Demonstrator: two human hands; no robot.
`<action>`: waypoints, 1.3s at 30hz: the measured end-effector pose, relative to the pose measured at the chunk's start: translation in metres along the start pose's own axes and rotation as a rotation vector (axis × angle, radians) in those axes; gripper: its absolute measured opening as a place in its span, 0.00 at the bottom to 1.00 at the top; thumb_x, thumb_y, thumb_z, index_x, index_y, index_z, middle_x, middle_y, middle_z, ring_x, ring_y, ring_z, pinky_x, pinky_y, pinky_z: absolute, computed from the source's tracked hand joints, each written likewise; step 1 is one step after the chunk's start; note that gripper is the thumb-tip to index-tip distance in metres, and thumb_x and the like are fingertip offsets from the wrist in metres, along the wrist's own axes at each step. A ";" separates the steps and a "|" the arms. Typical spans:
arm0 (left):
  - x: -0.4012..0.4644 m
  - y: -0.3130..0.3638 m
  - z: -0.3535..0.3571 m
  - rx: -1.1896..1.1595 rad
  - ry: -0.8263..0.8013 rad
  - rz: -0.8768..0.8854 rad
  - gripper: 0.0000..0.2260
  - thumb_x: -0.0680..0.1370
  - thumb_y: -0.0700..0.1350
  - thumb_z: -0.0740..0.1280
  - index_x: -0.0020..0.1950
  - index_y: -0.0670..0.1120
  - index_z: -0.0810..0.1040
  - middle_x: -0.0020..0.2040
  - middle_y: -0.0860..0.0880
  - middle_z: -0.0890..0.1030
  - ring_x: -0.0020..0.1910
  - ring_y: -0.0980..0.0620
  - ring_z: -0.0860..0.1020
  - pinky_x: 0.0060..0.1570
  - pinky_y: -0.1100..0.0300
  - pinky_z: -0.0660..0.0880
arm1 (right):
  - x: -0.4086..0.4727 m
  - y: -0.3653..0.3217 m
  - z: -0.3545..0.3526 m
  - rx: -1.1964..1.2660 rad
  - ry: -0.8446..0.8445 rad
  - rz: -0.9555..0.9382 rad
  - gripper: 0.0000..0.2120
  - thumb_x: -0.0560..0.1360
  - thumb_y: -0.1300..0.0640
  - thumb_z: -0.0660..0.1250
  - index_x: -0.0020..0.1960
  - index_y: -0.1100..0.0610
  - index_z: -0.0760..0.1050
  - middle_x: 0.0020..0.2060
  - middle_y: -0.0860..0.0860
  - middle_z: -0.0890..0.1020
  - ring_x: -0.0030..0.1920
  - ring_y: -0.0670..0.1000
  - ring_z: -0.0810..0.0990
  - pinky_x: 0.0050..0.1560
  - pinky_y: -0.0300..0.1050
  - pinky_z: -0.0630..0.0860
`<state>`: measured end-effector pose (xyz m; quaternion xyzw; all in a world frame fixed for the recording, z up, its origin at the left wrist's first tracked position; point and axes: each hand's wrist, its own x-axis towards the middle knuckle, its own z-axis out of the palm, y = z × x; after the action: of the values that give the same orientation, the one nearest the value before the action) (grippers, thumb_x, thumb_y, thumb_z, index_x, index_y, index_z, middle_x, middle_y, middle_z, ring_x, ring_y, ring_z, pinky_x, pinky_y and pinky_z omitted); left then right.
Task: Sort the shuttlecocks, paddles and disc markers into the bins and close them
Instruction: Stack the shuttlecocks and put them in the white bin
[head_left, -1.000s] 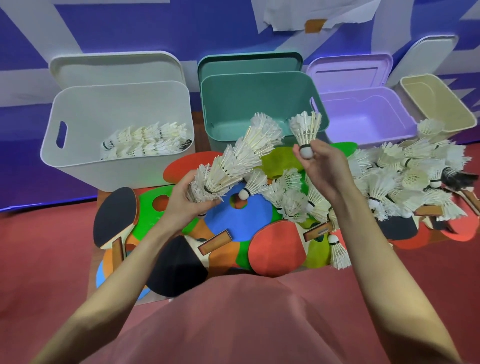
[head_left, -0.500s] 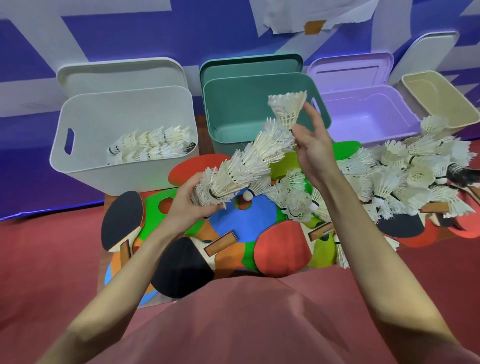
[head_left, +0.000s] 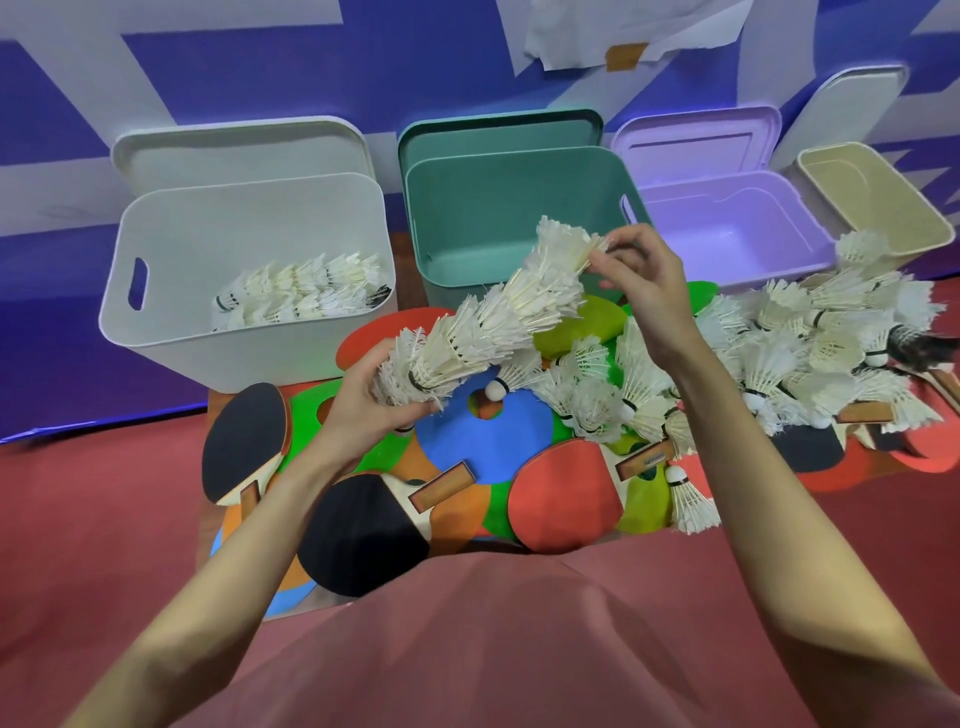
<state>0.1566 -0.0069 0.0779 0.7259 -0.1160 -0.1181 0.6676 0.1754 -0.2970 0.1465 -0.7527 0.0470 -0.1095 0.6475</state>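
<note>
Far left, at the back: white bin (head_left: 244, 291), lid up, with rows of shuttlecocks (head_left: 301, 288) lying inside. Next along, green bin (head_left: 519, 223), then purple bin (head_left: 727, 223) and beige bin (head_left: 878, 202), all open, nothing visible in them.

On the mat (head_left: 223, 540), front-left corner: black paddle (head_left: 241, 441), another black paddle (head_left: 363, 535) toward the front edge, blue disc (head_left: 478, 441) mid-mat, red paddle (head_left: 563, 499) beside it.

Above the discs: left hand (head_left: 363, 415) curled round the cork end of a nested stack (head_left: 493, 322) of shuttlecocks. Long axis slanting up and to the right, from that grip toward the green bin's front rim. At the upper end, right hand (head_left: 644, 291), fingertips (head_left: 613, 244) pinching the feather skirt of the top shuttlecock (apparently seating it onto the stack).

Right half of the mat: loose pile (head_left: 805, 353) of shuttlecocks heaped over more paddles and discs, one stray near the front edge.

Judged from this: sorting barely begun. White bin up and left of the stack's base, so left hand nearer for the drop; pile nearer the right hand.
</note>
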 end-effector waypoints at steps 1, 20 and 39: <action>0.000 -0.001 0.001 -0.004 0.003 -0.004 0.26 0.61 0.36 0.75 0.56 0.52 0.75 0.47 0.64 0.81 0.47 0.66 0.77 0.48 0.71 0.73 | -0.001 0.002 -0.001 -0.002 -0.007 -0.007 0.05 0.74 0.59 0.67 0.47 0.55 0.71 0.41 0.53 0.79 0.45 0.50 0.78 0.46 0.39 0.74; 0.012 -0.001 -0.008 0.038 -0.014 -0.065 0.27 0.61 0.47 0.78 0.58 0.54 0.76 0.45 0.58 0.80 0.34 0.59 0.74 0.27 0.55 0.74 | -0.004 0.013 0.003 -0.181 -0.102 0.008 0.03 0.74 0.59 0.64 0.45 0.52 0.74 0.39 0.50 0.78 0.44 0.49 0.76 0.50 0.49 0.73; 0.006 0.009 -0.004 -0.027 0.093 -0.179 0.28 0.66 0.29 0.76 0.60 0.52 0.75 0.43 0.57 0.82 0.33 0.58 0.76 0.31 0.62 0.75 | 0.008 0.018 0.021 -0.081 -0.107 0.179 0.10 0.75 0.50 0.68 0.55 0.50 0.73 0.40 0.54 0.74 0.43 0.49 0.75 0.49 0.42 0.71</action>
<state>0.1634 -0.0061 0.0869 0.7291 -0.0177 -0.1449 0.6686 0.1889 -0.2810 0.1265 -0.7757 0.0839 -0.0090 0.6254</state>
